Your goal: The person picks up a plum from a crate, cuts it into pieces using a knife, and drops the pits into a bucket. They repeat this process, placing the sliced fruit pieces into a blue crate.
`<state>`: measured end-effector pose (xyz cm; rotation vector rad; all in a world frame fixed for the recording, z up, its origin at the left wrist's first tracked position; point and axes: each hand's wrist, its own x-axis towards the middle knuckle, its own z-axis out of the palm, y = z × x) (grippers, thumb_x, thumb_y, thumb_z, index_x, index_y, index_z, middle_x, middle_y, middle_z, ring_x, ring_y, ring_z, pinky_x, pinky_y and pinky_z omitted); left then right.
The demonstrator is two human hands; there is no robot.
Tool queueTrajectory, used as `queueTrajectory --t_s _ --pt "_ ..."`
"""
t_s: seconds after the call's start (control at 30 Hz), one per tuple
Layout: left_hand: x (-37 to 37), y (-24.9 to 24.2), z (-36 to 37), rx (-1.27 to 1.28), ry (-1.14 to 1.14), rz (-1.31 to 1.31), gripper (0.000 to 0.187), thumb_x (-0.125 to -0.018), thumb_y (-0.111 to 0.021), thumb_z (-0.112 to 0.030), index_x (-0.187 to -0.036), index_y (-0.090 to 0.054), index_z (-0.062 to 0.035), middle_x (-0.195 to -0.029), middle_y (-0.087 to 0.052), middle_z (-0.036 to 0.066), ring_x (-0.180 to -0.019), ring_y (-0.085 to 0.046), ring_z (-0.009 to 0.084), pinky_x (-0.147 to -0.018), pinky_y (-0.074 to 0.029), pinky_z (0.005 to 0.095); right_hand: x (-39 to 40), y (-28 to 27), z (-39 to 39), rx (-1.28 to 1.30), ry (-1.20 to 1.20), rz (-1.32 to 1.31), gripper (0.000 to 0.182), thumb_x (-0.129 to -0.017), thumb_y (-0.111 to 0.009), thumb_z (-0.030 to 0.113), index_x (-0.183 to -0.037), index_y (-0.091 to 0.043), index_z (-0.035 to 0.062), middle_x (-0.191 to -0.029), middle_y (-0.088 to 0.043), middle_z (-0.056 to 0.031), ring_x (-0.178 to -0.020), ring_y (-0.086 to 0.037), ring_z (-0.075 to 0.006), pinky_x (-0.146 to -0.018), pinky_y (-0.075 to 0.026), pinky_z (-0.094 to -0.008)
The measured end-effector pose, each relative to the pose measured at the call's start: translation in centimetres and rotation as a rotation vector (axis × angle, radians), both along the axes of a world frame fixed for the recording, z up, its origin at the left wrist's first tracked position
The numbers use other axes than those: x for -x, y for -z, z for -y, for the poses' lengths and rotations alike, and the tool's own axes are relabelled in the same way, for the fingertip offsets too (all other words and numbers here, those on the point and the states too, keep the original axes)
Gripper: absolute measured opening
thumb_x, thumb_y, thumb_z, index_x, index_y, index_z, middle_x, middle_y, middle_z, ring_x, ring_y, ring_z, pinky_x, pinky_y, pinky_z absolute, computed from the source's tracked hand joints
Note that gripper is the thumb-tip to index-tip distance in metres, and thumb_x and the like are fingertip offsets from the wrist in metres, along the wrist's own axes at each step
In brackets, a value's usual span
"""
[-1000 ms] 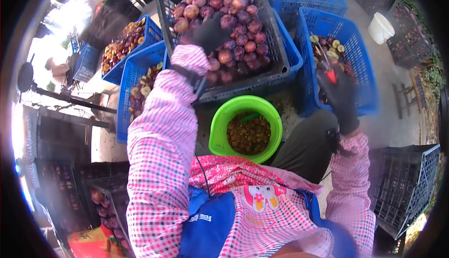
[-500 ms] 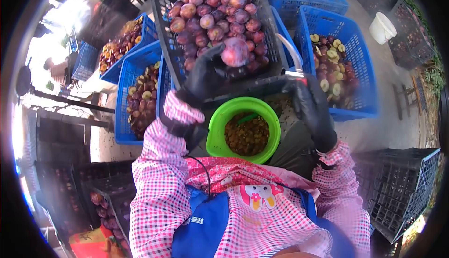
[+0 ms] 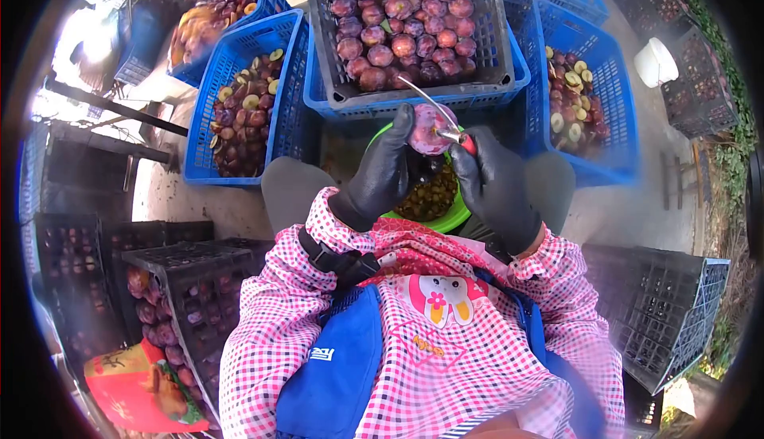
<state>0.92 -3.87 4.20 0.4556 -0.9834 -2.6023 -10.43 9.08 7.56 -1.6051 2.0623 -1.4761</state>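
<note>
In front of my chest, my black-gloved left hand (image 3: pixel 376 175) grips a reddish-purple plum (image 3: pixel 428 132) between thumb and fingers. My right hand (image 3: pixel 503 191), gloved in black too, is closed around the red handle of a curved knife (image 3: pixel 469 145). The knife's metal part lies against the plum, and its thin blade tip points up and left. Below both hands stands a bright green bucket (image 3: pixel 456 218), partly hidden by them, with brownish pieces inside. Just beyond the hands, a black crate (image 3: pixel 422 95) full of whole plums rests on a blue crate (image 3: pixel 350 110).
Blue crates with cut plums stand to the left (image 3: pixel 288 105) and right (image 3: pixel 593 164). A black crate (image 3: pixel 676 316) is at lower right. Plum-filled crates (image 3: pixel 203 260) and a red bag (image 3: pixel 131 387) sit at lower left. A white bucket (image 3: pixel 656 62) lies tilted at right.
The left hand has brought the plum down from over the black crate to above the green bucket. The right hand has moved left, bringing the knife against the plum.
</note>
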Motion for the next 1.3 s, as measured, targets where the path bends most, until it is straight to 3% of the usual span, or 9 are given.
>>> queueTrajectory --t_s 0.13,0.4,0.53,0.6,0.63,0.7,0.83,0.93,1.3 --pt "-0.2 0.4 -0.8 0.051 -0.041 -0.051 0.053 -0.102 -0.036 -0.049 -0.128 -0.052 -0.0056 -0.112 -0.064 0.005 -0.101 -0.062 0.0142 -0.084 -0.05 0.0295 -0.6 1.1 0.2 -0.073 0.077 -0.178 0.018 -0.091 -0.062 0.023 -0.09 -0.056 0.0063 -0.072 -0.058 -0.0185 -0.065 -0.061 -0.04 -0.054 -0.047 -0.0442" --pt "-1.1 -1.8 -2.1 0.24 -0.081 0.168 0.047 -0.104 -0.035 -0.044 -0.121 -0.054 -0.0041 -0.071 -0.047 -0.007 -0.051 -0.034 -0.0001 -0.046 -0.026 0.0155 -1.1 3.3 0.7 -0.106 0.2 -0.366 0.022 -0.09 -0.061 0.027 -0.089 -0.053 0.0071 -0.07 -0.06 -0.0162 -0.061 -0.06 -0.039 -0.051 -0.048 -0.0465" --pt "-0.8 0.4 -1.3 0.357 -0.054 0.169 0.045 -0.103 -0.041 -0.041 -0.126 -0.051 -0.0032 -0.085 -0.057 -0.002 -0.065 -0.049 0.0033 -0.058 -0.039 0.018 0.0 4.3 -0.1 -0.1 0.183 -0.366 0.023 -0.094 -0.059 0.028 -0.094 -0.056 0.0058 -0.067 -0.059 -0.0121 -0.056 -0.061 -0.031 -0.051 -0.047 -0.0402" --pt "-0.2 1.4 -0.4 0.237 -0.101 -0.038 0.048 -0.101 -0.048 -0.037 -0.134 -0.046 -0.0021 -0.109 -0.06 0.005 -0.094 -0.058 0.0119 -0.081 -0.047 0.0272 1.1 3.2 -1.1 -0.149 -0.38 1.286 0.023 -0.098 -0.056 0.027 -0.101 -0.057 0.0044 -0.064 -0.055 -0.007 -0.056 -0.058 -0.0174 -0.053 -0.045 -0.034" --pt "0.0 1.5 0.0 0.233 -0.106 -0.036 0.048 -0.101 -0.048 -0.037 -0.134 -0.046 -0.0021 -0.109 -0.06 0.005 -0.094 -0.058 0.0119 -0.081 -0.047 0.0272 1.0 2.8 -1.2 -0.156 -0.383 1.288 0.023 -0.098 -0.056 0.027 -0.101 -0.057 0.0044 -0.064 -0.055 -0.007 -0.056 -0.058 -0.0174 -0.053 -0.045 -0.034" --pt "-0.1 1.5 0.4 0.26 -0.107 -0.126 0.062 -0.096 -0.058 -0.042 -0.145 -0.036 -0.0109 -0.127 -0.053 0.008 -0.111 -0.055 0.016 -0.091 -0.049 0.031 0.4 2.5 -1.7 -0.055 -0.148 0.723 0.023 -0.1 -0.054 0.026 -0.106 -0.057 0.0033 -0.065 -0.053 -0.0028 -0.06 -0.053 -0.0076 -0.054 -0.042 -0.0302" --pt "-0.4 3.2 1.8 0.489 -0.094 -0.041 0.069 -0.094 -0.061 -0.044 -0.142 -0.038 0.0001 -0.131 -0.052 0.009 -0.118 -0.053 0.0168 -0.101 -0.045 0.0329 0.1 2.8 -1.9 -0.139 -0.029 0.086 0.018 -0.096 -0.056 0.022 -0.099 -0.055 0.0038 -0.069 -0.059 -0.017 -0.061 -0.061 -0.0339 -0.055 -0.044 -0.0408" --pt "-0.6 3.2 1.4 0.473 -0.096 -0.036 0.07 -0.093 -0.061 -0.046 -0.139 -0.04 0.0025 -0.13 -0.053 0.009 -0.117 -0.053 0.0167 -0.101 -0.044 0.0318 -1.1 3.0 -1.9 -0.165 -0.012 0.151 0.018 -0.095 -0.058 0.023 -0.096 -0.054 0.0049 -0.071 -0.058 -0.0213 -0.067 -0.059 -0.0431 -0.056 -0.044 -0.0464" --pt "-0.7 2.8 0.4 0.684 -0.11 0.084 0.06 -0.096 -0.057 -0.043 -0.135 -0.046 0.0015 -0.125 -0.057 0.008 -0.113 -0.054 0.0138 -0.1 -0.042 0.0298 -1.4 5.8 -1.1 -0.246 0.06 -0.064 0.02 -0.096 -0.055 0.024 -0.097 -0.052 0.004 -0.069 -0.059 -0.0209 -0.062 -0.059 -0.0414 -0.054 -0.044 -0.0487"
